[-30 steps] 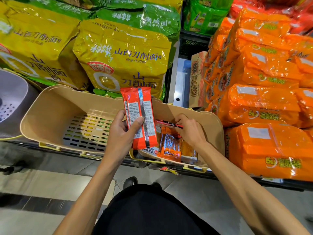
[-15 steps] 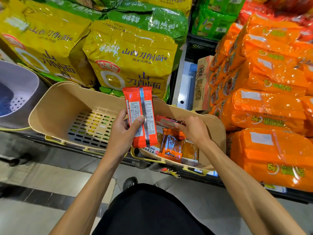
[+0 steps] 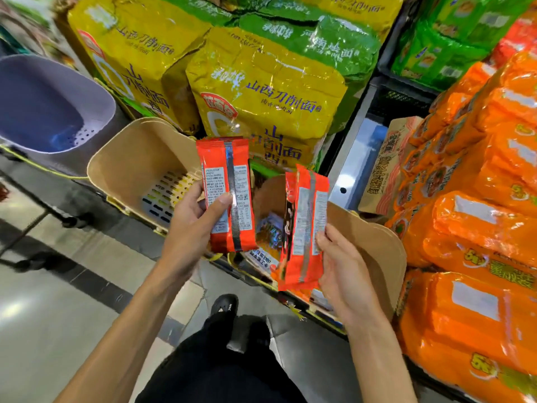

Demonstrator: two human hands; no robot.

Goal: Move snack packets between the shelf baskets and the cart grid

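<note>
My left hand (image 3: 191, 228) grips a red snack packet (image 3: 226, 193) upright, its back label facing me, above the gap between two beige baskets. My right hand (image 3: 340, 263) pinches a second red snack packet (image 3: 305, 225) by its right edge, lifted above the right beige basket (image 3: 374, 251). More packets (image 3: 268, 228) lie inside that basket, partly hidden by the held ones. The left beige basket (image 3: 136, 167) shows only its slotted floor.
A lilac basket (image 3: 52, 106) hangs at the far left. Big yellow noodle bags (image 3: 270, 91) and green bags (image 3: 328, 42) stand behind the baskets. Orange multipacks (image 3: 476, 228) fill the right side. A cardboard box (image 3: 383, 170) leans beside them. Tiled floor lies below.
My right hand has come up out of the right basket with a red packet in its fingers. My left hand still holds its packet. The view has shifted right.
</note>
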